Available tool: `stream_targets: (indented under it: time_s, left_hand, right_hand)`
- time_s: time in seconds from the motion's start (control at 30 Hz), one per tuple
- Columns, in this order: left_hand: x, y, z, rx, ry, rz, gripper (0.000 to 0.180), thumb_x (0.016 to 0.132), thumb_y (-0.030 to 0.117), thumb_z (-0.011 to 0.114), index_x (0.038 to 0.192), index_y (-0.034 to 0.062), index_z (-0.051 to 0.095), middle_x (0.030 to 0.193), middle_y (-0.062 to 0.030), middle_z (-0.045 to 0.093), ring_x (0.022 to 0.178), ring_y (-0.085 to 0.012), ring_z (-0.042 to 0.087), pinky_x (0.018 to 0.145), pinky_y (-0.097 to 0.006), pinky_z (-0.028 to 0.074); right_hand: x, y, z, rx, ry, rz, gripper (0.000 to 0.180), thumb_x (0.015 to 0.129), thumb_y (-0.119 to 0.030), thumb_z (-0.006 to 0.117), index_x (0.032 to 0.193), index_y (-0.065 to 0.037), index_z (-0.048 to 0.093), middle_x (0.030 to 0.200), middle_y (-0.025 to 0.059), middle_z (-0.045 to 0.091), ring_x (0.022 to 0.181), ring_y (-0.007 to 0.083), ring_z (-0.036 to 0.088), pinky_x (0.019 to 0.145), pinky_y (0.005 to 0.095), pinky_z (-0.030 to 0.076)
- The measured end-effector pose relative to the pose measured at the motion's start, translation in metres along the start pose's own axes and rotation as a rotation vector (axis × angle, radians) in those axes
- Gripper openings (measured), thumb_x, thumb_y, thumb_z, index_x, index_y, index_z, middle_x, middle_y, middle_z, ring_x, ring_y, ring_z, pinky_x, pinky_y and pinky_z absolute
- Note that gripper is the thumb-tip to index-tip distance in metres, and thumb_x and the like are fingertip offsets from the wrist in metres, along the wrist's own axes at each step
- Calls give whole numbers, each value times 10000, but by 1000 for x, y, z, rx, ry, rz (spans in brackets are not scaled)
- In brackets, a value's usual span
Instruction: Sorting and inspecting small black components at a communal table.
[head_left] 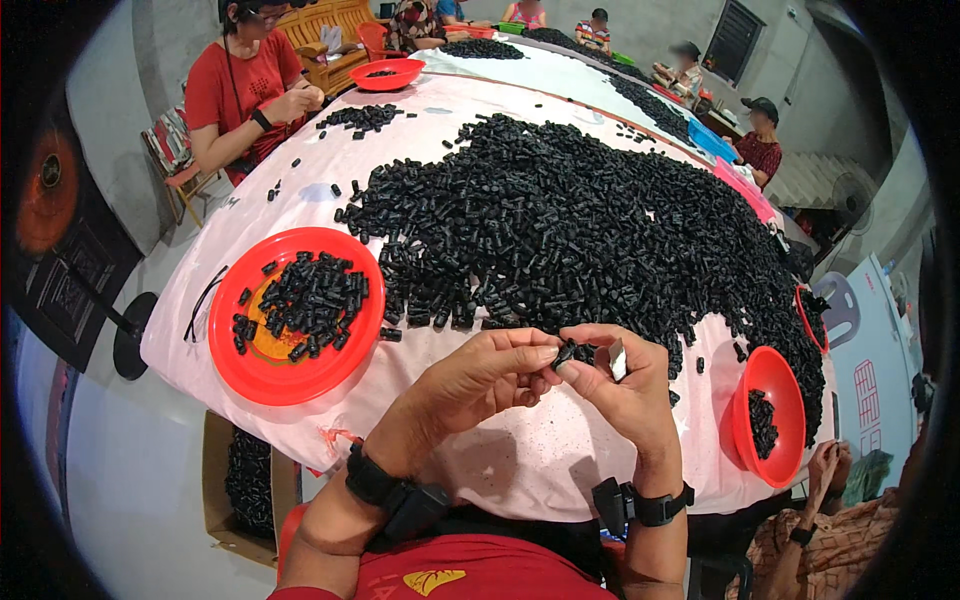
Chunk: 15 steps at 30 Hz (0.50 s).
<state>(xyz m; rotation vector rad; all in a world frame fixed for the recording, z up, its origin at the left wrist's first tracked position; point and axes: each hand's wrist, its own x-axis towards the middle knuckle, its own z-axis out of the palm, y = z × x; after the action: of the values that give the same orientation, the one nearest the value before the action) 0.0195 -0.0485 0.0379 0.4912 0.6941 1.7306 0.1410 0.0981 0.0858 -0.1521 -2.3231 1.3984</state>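
Observation:
Above the near edge of the pink-covered table point(500, 460), my left hand point(485, 375) and my right hand point(630, 395) meet fingertip to fingertip. Both are closed on a small black cylindrical piece point(572, 353), pinched between thumbs and fingers and partly hidden by them. A flat, whitish piece point(618, 360) sticks out between the fingers of my right hand; its kind I cannot make out. Just beyond my fingers spreads a large heap of similar black pieces point(550, 210). To the left, a red plate point(235, 365) holds a smaller pile of them.
A red bowl point(785, 400) with black pieces stands at the right edge. Below the table on the left is a cardboard box point(215, 480) of black pieces. A person in red point(235, 90) works at the left; another person's hands point(828, 468) are at the lower right.

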Motion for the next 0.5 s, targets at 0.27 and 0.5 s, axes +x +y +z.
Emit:
stream_targets:
  time_s: [0.27, 0.5]
  left_hand:
    - [0, -3, 3, -5, -55, -1, 207, 923, 213, 610, 1070, 67, 598, 877, -4, 631, 748, -59, 575, 693, -212, 468]
    - [0, -4, 5, -56, -105, -2, 191, 922, 203, 613, 1059, 69, 600, 895, -6, 630, 751, -47, 563, 691, -199, 469]
  right_hand:
    - [0, 12, 0, 131, 12, -26, 201, 859, -140, 676, 1016, -15, 691, 790, 25, 689, 691, 55, 597, 623, 196, 463]
    - [0, 6, 1, 184, 103, -39, 153, 866, -138, 658, 917, 5, 682, 779, 36, 685, 705, 55, 594, 625, 203, 463]
